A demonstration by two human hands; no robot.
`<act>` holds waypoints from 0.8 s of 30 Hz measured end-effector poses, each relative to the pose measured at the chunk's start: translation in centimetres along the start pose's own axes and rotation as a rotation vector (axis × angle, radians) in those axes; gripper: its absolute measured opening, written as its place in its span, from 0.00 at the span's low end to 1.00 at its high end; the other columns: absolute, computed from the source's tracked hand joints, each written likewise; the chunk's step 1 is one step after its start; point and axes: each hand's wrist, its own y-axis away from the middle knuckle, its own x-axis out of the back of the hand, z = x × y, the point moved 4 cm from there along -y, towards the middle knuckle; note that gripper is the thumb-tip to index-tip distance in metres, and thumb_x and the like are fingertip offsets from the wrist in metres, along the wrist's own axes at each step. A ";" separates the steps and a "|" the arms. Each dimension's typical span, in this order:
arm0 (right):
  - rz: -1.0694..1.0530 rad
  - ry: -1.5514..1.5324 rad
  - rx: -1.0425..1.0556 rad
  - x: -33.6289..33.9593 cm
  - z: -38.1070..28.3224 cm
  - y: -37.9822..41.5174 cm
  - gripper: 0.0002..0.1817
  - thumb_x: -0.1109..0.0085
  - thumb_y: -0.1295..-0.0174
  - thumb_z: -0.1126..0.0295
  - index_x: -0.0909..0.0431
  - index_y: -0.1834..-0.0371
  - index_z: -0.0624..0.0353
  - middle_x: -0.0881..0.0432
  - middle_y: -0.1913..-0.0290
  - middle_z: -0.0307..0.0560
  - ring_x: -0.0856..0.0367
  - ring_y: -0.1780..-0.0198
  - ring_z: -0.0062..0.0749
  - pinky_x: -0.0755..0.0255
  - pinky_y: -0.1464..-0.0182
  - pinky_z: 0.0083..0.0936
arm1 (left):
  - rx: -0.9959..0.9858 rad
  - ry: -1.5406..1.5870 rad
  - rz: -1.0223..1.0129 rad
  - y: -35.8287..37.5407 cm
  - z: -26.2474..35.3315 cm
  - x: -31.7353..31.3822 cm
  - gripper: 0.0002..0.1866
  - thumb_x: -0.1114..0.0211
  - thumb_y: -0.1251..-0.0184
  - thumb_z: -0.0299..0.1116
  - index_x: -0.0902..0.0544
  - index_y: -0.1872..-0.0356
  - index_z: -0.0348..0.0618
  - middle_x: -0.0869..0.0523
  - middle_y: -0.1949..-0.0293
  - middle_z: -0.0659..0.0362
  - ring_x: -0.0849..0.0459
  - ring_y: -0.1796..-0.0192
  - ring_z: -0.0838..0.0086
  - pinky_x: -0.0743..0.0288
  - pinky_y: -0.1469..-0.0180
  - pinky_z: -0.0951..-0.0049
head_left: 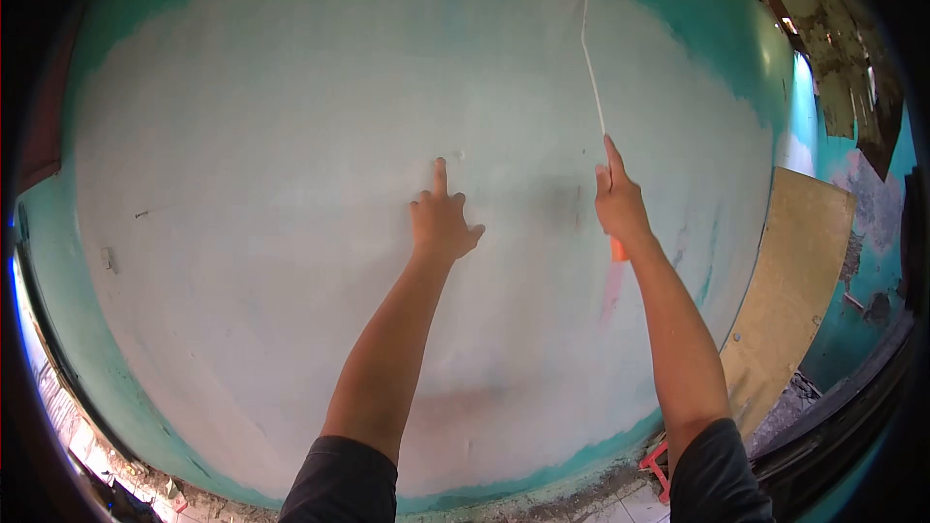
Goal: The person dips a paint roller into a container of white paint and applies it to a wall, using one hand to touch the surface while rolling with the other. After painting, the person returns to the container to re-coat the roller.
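Observation:
My right hand [622, 205] is wrapped round the orange handle of a paint roller [593, 68], with its index finger laid along the shaft. The roller's thin white rod runs up to a narrow head near the upper edge of the white paint. In the middle of the view, my left hand [442, 223] holds nothing; its index finger points up and its thumb sticks out, while the other fingers are bent. That fingertip overlaps the wall [291, 136] just beside a small bump. White paint covers most of the wall, with turquoise left around its edges.
A tan board [792, 271] leans at the right, beside dark timbers [843, 416]. Something red [656, 471] stands on the floor by my right sleeve. Broken panels [833, 48] hang at the upper right. Debris lies along the wall's foot.

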 end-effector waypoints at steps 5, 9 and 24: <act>-0.009 -0.017 -0.031 0.0 0.3 -0.1 0.31 0.56 0.18 0.58 0.48 0.14 0.32 0.19 0.67 0.53 0.20 0.70 0.42 0.21 0.62 0.41 | 0.016 0.010 -0.037 0.0 0.5 0.0 0.30 0.24 0.41 0.56 0.13 0.42 0.49 0.55 0.14 0.53 0.19 0.43 0.62 0.24 0.38 0.59; -0.015 -0.040 0.042 -3.3 4.7 7.7 0.33 0.52 0.19 0.62 0.49 0.14 0.37 0.16 0.66 0.60 0.16 0.68 0.52 0.22 0.61 0.43 | 0.014 0.037 -0.049 0.0 0.2 0.2 0.30 0.24 0.40 0.56 0.13 0.42 0.49 0.55 0.14 0.53 0.19 0.43 0.62 0.25 0.38 0.59; -0.144 -0.115 -0.103 -8.8 12.9 30.0 0.36 0.46 0.25 0.73 0.47 0.16 0.59 0.23 0.72 0.53 0.19 0.70 0.50 0.24 0.60 0.40 | 0.008 0.011 -0.057 0.0 0.0 -0.2 0.31 0.25 0.39 0.58 0.14 0.41 0.49 0.57 0.14 0.53 0.19 0.42 0.63 0.24 0.37 0.59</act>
